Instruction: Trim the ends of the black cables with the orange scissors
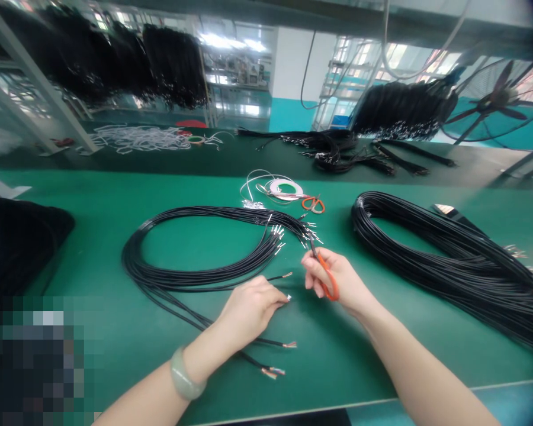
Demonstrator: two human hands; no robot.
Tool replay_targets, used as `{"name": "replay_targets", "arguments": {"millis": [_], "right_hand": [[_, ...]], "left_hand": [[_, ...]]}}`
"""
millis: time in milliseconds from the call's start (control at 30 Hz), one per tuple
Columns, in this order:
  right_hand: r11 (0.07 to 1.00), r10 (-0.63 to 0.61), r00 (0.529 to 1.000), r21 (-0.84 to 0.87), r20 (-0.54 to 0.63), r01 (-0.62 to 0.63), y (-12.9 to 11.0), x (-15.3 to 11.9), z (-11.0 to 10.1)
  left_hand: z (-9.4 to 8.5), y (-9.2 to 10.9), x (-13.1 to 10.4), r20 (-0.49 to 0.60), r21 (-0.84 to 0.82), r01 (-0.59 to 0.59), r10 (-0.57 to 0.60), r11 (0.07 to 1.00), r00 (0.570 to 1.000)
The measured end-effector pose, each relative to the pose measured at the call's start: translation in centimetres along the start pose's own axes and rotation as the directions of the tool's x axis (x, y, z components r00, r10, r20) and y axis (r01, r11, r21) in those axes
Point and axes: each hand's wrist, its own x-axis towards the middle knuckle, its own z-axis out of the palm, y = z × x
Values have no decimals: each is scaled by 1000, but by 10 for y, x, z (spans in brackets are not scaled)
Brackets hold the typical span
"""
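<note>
My left hand [255,305] is pinched at the fingertips on a small white piece [289,298], just above the green table. To its right my right hand [335,278] holds orange-handled scissors [327,278], their dark blades pointing up and away. A looped bundle of black cables [195,276] lies beyond and left of my hands, its light-coloured wire ends near the scissor tips. Several cable ends with bared coloured wires [275,371] stick out around my left hand, partly hidden beneath it.
A coiled black cable bundle [404,260] lies at the right. Behind are a white tape roll [286,189] and another orange-handled pair of scissors [313,205]. A dark heap [22,242] sits at the left. Cables [337,145] and white strips [137,137] lie at the back.
</note>
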Motion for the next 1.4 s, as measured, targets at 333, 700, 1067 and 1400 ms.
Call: {"name": "replay_targets", "arguments": {"millis": [333, 700, 1067, 1400], "right_hand": [[992, 123, 974, -23, 190, -121, 8, -3, 7], [993, 114, 993, -18, 24, -113, 7, 2, 5], [998, 16, 994, 67, -113, -8, 2, -3, -2], [998, 11, 997, 55, -77, -7, 6, -4, 10]], "left_hand": [[-2, 3, -1, 47, 12, 120, -120, 993, 992], [12, 8, 7, 18, 175, -4, 1, 985, 1000], [-45, 1, 55, -77, 428, -55, 97, 902, 992], [-77, -129, 149, -308, 319, 532, -445, 784, 841]]}}
